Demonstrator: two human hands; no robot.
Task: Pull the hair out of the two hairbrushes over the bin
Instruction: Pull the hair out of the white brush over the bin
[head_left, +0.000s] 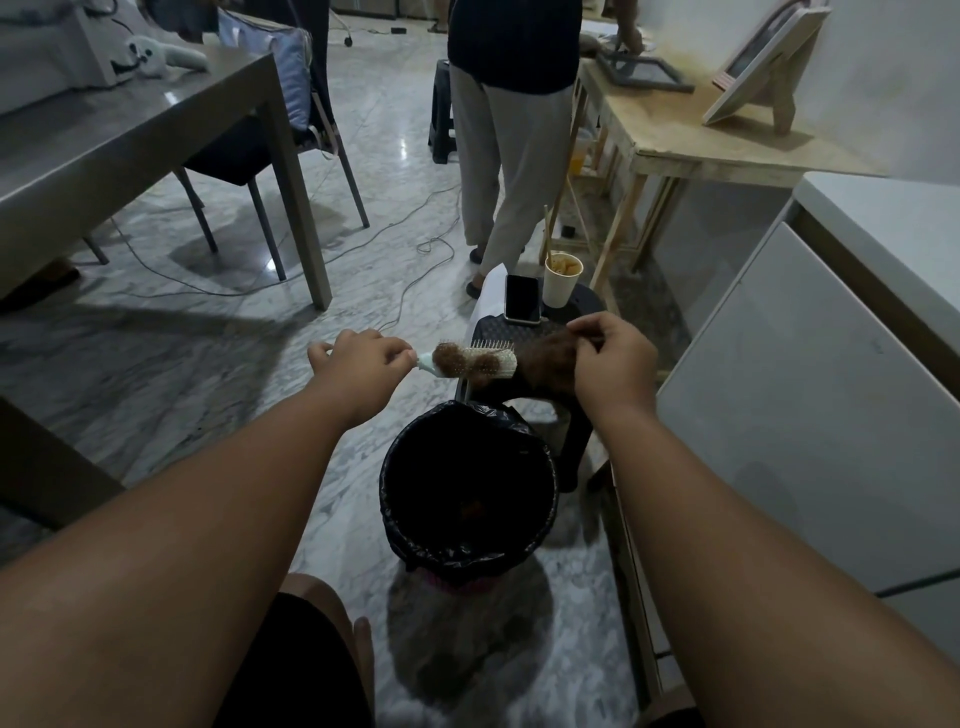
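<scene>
My left hand (358, 358) grips the pale green handle of a hairbrush (475, 362) held level, bristles up, just beyond the far rim of the bin (470, 493). Brown hair clumps still sit among its bristles. My right hand (610, 358) pinches a big wad of brown hair (545, 364) at the brush's tip end. The bin is round, lined with a black bag, and has a little hair at its bottom. A second hairbrush is not visible.
A dark stool (524, 332) behind the bin carries a phone (522, 299) and a paper cup (562, 280). A person (511, 130) stands beyond it. A grey table (130, 135) with a chair is at left, a wooden table (691, 130) and white cabinet (810, 405) at right. Cables cross the floor.
</scene>
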